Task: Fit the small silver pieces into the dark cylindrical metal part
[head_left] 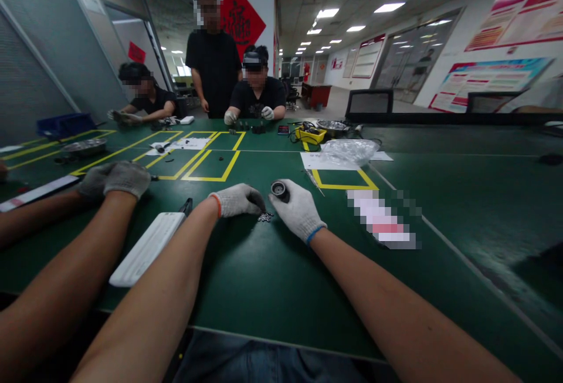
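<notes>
My right hand (pixel 299 207), in a white knit glove with a blue cuff, is closed around a short dark cylindrical part (pixel 280 190). Its round open end, with some inner detail, faces up toward me. My left hand (pixel 240 200), gloved with an orange cuff, bends its fingers down together over a small pile of metal rings or nuts (pixel 264 217) on the green table (pixel 272 289). Whether a piece is pinched between those fingertips is hidden. The two hands are a short gap apart, with the pile just below that gap.
At my left, a co-worker's gloved hands (pixel 125 180) rest near a white power strip (pixel 147 248). Tweezers (pixel 315 182), a plastic bag (pixel 352 151) and a yellow bin (pixel 310 135) lie beyond my right hand. A partly blurred phone-like item (pixel 382 219) sits to the right. People work across the table.
</notes>
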`<state>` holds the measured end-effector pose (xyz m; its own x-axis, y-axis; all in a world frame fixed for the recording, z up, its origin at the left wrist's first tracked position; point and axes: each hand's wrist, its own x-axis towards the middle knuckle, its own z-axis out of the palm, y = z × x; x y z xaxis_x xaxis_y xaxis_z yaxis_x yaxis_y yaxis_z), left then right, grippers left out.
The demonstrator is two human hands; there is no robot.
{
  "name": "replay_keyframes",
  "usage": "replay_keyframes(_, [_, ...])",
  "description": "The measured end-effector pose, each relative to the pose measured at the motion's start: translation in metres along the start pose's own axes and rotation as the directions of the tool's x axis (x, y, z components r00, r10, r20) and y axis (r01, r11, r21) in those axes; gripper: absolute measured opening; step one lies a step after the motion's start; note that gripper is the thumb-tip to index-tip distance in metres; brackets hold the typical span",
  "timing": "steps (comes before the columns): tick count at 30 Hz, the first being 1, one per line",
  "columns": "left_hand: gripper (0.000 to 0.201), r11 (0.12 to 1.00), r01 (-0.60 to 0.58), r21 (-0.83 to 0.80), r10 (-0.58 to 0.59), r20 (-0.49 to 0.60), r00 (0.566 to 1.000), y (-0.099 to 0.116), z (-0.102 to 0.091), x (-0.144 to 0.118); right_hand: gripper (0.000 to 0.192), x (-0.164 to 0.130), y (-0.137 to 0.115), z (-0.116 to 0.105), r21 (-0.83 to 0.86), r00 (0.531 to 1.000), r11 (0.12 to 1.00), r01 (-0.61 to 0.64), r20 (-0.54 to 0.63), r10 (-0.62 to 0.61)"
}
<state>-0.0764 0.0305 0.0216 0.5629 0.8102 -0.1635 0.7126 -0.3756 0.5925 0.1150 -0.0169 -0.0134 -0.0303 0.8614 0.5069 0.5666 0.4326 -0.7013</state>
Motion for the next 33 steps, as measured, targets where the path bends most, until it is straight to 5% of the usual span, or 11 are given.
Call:
replay_keyframes(5, [0.028, 0.999, 0.022, 0.028, -0.017, -0.136, 0.991, 0.003, -0.001, 0.001, 0.017, 0.000, 0.000, 0.000, 0.010, 1.000, 1.000, -0.001, -0.011, 0.001])
replay_keyframes(11, [0.037, 0.987, -0.079, -0.137, 0.020, -0.387, 0.922, 0.020, -0.007, -0.006, 0.019, 0.000, -0.001, 0.000, -0.010, 1.000, 1.000, 0.013, -0.005, -0.013])
replay_keyframes(14, [0.039, 0.956, -0.135, -0.261, 0.023, -0.393, 0.919, 0.031, -0.006, -0.009, 0.020, 0.000, -0.001, 0.000, -0.017, 1.000, 1.000, 0.019, -0.001, -0.020])
replay_keyframes(20, [0.025, 0.942, -0.213, -0.260, 0.088, -0.423, 0.902, 0.045, 0.005, -0.005, 0.025, 0.001, 0.001, 0.000, 0.017, 1.000, 1.000, -0.024, -0.001, 0.024])
replay_keyframes(33, [0.015, 0.983, -0.174, -0.054, 0.112, -0.574, 0.811, 0.058, 0.020, 0.000, 0.015, 0.002, 0.003, -0.002, 0.055, 0.998, 0.998, -0.026, -0.055, 0.029])
